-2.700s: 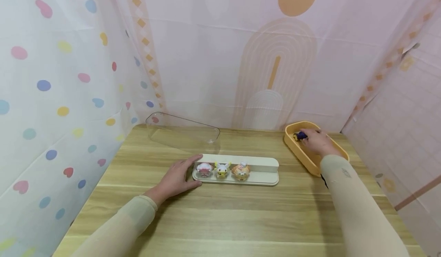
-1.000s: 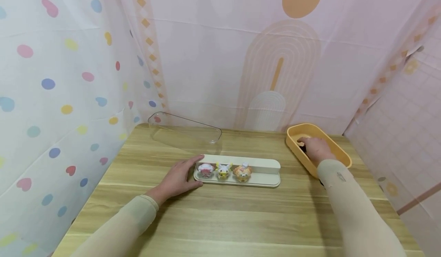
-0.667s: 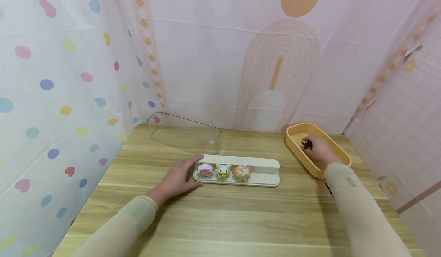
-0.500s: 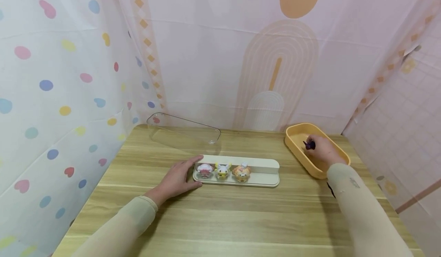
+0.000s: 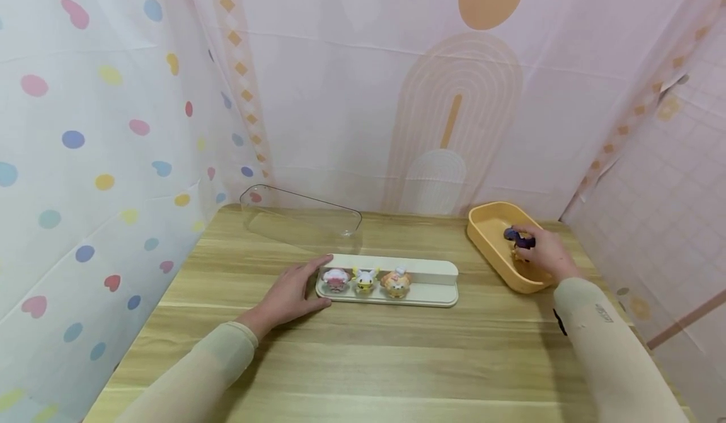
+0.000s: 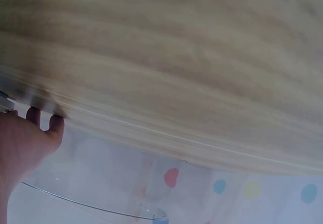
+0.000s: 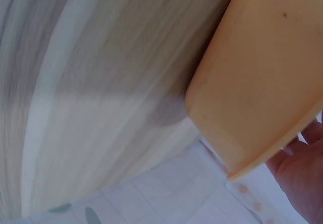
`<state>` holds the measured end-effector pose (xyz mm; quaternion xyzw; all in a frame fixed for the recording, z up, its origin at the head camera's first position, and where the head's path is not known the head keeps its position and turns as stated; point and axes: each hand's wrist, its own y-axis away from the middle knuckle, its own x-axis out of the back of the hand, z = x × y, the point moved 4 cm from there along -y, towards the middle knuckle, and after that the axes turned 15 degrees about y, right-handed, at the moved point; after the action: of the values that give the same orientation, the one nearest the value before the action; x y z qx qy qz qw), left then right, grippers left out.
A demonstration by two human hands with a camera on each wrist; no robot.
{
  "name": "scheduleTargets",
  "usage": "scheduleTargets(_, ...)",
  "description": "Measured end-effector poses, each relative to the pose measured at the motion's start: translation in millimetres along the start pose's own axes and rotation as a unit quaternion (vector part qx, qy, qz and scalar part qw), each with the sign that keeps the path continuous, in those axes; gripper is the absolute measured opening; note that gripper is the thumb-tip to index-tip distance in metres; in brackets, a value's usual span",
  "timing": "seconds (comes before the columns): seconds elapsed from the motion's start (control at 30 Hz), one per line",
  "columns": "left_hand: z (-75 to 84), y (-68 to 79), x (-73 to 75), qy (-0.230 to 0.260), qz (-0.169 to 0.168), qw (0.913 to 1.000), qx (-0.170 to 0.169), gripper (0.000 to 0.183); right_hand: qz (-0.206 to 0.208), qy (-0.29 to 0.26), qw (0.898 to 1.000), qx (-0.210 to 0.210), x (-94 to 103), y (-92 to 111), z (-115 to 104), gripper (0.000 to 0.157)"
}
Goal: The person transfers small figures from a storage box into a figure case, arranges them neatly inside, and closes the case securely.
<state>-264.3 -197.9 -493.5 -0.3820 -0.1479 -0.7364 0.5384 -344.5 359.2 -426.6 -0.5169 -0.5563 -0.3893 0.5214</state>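
Note:
In the head view, a cream display base lies mid-table with three small figurines in a row: a pink-and-white one, a white-and-yellow one and an orange one with a white top. My left hand holds the base's left end, thumb at the front edge and forefinger at the back. Inside the orange tray, at the right, my right hand pinches a dark blue-purple figurine with yellowish parts. The tray's wall hides that figurine in the right wrist view.
Behind the base, a clear plastic cover stands near the back left of the wooden table. Patterned curtains close off the back and both sides.
My right hand has moved back and rightward within the tray, and more of the dark figurine shows at its fingertips. The left hand and the three figurines on the base stay put.

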Motion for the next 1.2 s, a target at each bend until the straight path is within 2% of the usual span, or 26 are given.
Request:
scheduleTargets(0.1, -0.6, -0.2, 0.1, -0.001, 0.0, 1.0, 0.002, 0.094, -0.007, 0.011, 1.0, -0.006, 2.6, 1.1, 1.4, 0.053)
scheduleTargets(0.2, -1.1, -0.4, -0.2, -0.002, 0.0, 1.0, 0.002, 0.094, -0.005, -0.003, 0.999, -0.033, 5.1, 4.8, 3.2, 0.046)
scheduleTargets(0.37, -1.3, -0.7, -0.5, -0.002, 0.0, 1.0, 0.001, 0.094, 0.021, -0.098, 0.99, -0.101, 8.8, 12.5, 7.5, 0.048)
scheduleTargets(0.5, -0.8, -0.6, -0.8, -0.003, -0.002, 1.0, 0.003, 0.094, 0.035, -0.166, 0.978, -0.124, 16.2, 15.8, 8.3, 0.056)
scheduleTargets(0.67, -1.4, -0.9, -1.7, -0.002, -0.005, 1.0, 0.006, 0.095, 0.047, -0.207, 0.97, -0.118, 30.4, 15.9, 4.6, 0.057)
scheduleTargets(0.83, -0.6, -0.4, -1.2, -0.002, -0.003, 1.0, 0.007, 0.095, 0.067, -0.22, 0.968, -0.101, 45.0, 15.0, -3.7, 0.056)
scheduleTargets(1.03, -2.5, 0.1, -1.0, -0.002, -0.001, 1.0, 0.005, 0.095, 0.064, -0.187, 0.977, -0.078, 59.1, 17.4, -25.5, 0.059)
scheduleTargets(1.2, -2.7, 1.2, -0.8, -0.003, 0.0, 1.0, 0.004, 0.094, 0.045, -0.168, 0.983, -0.055, 65.8, 18.4, -48.1, 0.06)
